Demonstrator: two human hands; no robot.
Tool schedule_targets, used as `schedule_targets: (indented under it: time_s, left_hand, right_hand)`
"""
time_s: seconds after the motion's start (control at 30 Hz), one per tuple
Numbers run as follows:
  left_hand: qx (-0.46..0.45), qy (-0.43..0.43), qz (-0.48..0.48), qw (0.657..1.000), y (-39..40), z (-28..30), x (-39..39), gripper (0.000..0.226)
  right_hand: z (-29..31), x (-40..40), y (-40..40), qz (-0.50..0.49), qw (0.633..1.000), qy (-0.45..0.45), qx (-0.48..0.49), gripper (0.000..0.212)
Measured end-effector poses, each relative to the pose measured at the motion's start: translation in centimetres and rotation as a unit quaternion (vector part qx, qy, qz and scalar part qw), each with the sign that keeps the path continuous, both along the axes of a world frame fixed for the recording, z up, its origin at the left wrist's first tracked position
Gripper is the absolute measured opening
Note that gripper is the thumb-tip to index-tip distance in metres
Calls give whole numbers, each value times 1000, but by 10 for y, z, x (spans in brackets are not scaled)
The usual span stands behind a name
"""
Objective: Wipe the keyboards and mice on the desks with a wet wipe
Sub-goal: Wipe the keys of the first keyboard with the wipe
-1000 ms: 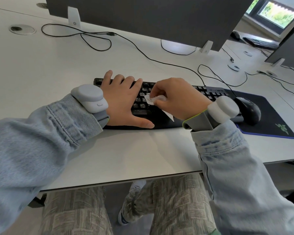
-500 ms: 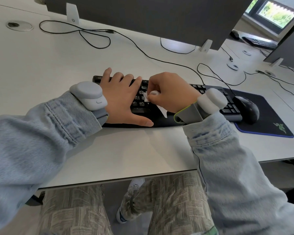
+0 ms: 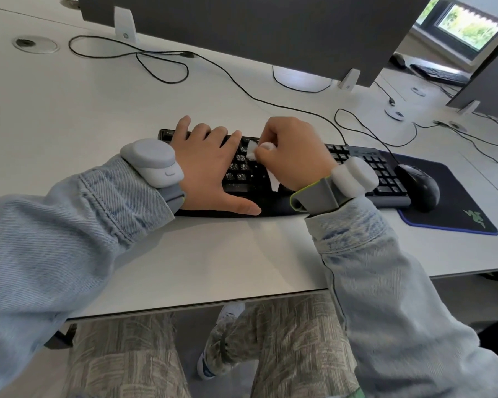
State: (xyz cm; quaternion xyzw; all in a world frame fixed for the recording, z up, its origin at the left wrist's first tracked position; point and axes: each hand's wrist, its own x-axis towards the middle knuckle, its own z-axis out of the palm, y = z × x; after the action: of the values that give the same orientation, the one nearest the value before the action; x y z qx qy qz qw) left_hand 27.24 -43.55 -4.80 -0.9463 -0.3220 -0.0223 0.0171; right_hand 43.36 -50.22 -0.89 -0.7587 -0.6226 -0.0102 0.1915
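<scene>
Where white desk (image 3: 69,110) spreads, keyboard (image 3: 357,159) lies near window (image 3: 466,27).

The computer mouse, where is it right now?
In the head view the mouse sits untouched on the dark mouse pad, at the right end of the keyboard, beyond the person's right hand.
</scene>
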Motion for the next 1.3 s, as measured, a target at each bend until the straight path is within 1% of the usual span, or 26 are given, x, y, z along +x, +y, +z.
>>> schedule_targets:
  time_s: [0.07,0.13,0.2,0.33,0.47,0.6,0.77,0.83,0.9,1.03,1.17,1.3]
  left_hand:
    - [2,2,-2,1000,0,-1,0,147]
    - [3,3,-3,1000,1,-1,0,146]
    - [5,2,-4,1000,1,-1,1,147]
    - [6,1,-1,1000,1,-1,0,147]
    - [3,0,-4,1000,0,-1,1,146]
    - [1,-4,-3,1000,0,0,1,146]
    - [3,-4,-2,1000,-1,0,0,146]
    - [1,-4,-3,1000,-1,0,1,146]
    - [-1,-3,-3,1000,0,0,1,145]
    - [-1,2,-3,1000,-1,1,1,146]
    - [5,-1,-3,1000,-1,1,1,146]
    - [3,-2,-3,1000,-1,0,1,147]
  right_hand:
    - [3,5,-2,-25,998,15,58,11]
    - [7,9,-4,-30,995,28,90,15]
    - [11,10,-5,-5,997,22,70,19]
    - [11,8,-6,58,998,-14,-17,19]
    - [3,2,0,70,996,-42,-25,13]
    - [0,1,10,62,996,-59,-19,12]
    - [4,8,4,68,992,-97,-45,11]
    - [5,6,2,81,992,-85,-49,9]
    - [5,4,2,91,992,-66,-50,13]
    - [2,6,6,77,995,-47,-39,14]
    - [-3,10,5,36,999,-20,11,12]
    - [-3,17,1,15,998,35,49,11]
